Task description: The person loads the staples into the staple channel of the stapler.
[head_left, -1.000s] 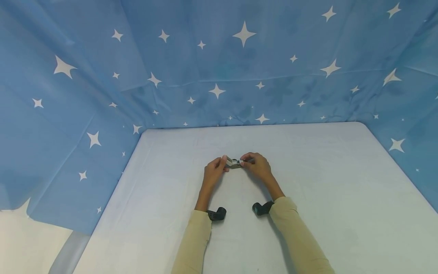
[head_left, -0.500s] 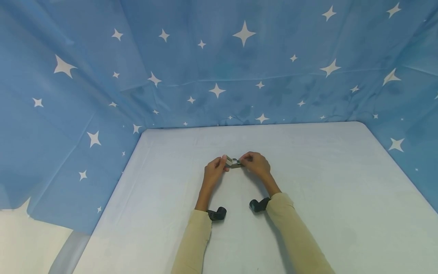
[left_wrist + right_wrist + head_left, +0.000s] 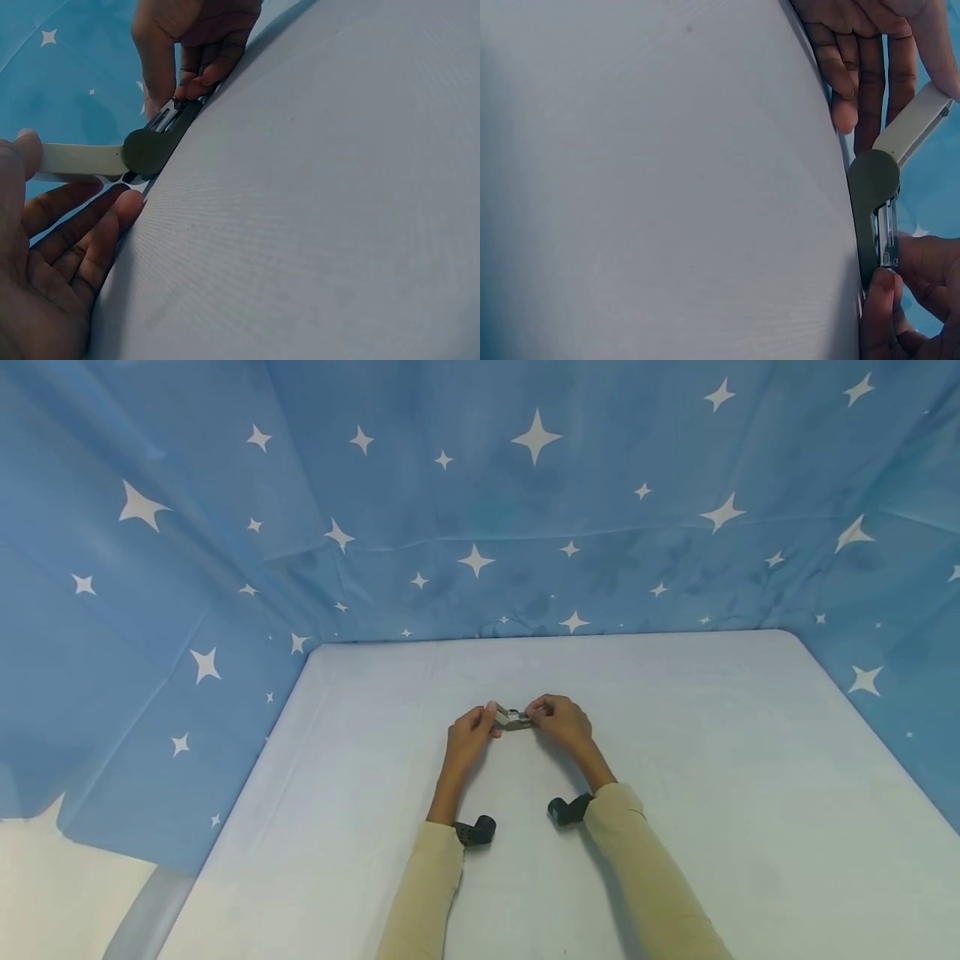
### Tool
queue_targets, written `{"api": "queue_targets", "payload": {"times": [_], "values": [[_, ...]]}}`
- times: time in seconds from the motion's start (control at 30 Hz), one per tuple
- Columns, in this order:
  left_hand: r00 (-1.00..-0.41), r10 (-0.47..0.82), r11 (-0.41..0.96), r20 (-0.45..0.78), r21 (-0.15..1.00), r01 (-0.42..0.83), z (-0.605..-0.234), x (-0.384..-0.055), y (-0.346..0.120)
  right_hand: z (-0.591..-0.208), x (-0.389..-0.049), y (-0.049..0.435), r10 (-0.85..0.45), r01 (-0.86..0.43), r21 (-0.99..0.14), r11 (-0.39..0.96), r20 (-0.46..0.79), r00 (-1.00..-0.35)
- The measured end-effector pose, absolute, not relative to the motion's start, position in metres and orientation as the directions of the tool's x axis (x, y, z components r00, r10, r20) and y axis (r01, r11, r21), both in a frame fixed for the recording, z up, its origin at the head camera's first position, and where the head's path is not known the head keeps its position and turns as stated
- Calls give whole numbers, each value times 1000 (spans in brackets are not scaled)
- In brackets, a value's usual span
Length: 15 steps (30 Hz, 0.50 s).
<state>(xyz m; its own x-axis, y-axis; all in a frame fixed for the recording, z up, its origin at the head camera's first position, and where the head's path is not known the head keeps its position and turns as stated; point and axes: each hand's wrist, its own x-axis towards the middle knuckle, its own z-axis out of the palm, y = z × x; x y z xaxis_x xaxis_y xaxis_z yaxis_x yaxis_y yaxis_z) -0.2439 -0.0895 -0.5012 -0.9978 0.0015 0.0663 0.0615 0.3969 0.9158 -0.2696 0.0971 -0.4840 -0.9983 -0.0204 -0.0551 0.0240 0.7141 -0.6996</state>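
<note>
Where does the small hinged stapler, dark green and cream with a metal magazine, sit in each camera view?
Head: the hinged green-and-cream stapler is slightly right of and below centre, between the left hand and the right hand.
Left wrist: the stapler is at upper left.
Right wrist: the stapler is near the right edge, about mid-height.
Shared landmark: the white tabletop, in all three views.

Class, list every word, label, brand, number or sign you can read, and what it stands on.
None can be read.
Stapler: no legible lettering on the sides shown.
Curtain: white stars, no words.
Left wrist camera and right wrist camera: any marks too small to read.
</note>
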Motion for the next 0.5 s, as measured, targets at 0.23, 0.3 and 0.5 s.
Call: {"api": "queue_targets", "payload": {"times": [0.23,0.3,0.5], "values": [[-998,-1,403,55,914,50,-501,-242,-89,-487,-270,98,-26,17,-707,707,-50,-998],[-998,3,400,56,915,52,-502,-242,-89,-488,-270,99,-21,21,-708,706,-51,-998],[-998,18,411,66,909,68,-501,-244,-88,-487,-269,101,-31,19,-727,687,-55,-998]]}}
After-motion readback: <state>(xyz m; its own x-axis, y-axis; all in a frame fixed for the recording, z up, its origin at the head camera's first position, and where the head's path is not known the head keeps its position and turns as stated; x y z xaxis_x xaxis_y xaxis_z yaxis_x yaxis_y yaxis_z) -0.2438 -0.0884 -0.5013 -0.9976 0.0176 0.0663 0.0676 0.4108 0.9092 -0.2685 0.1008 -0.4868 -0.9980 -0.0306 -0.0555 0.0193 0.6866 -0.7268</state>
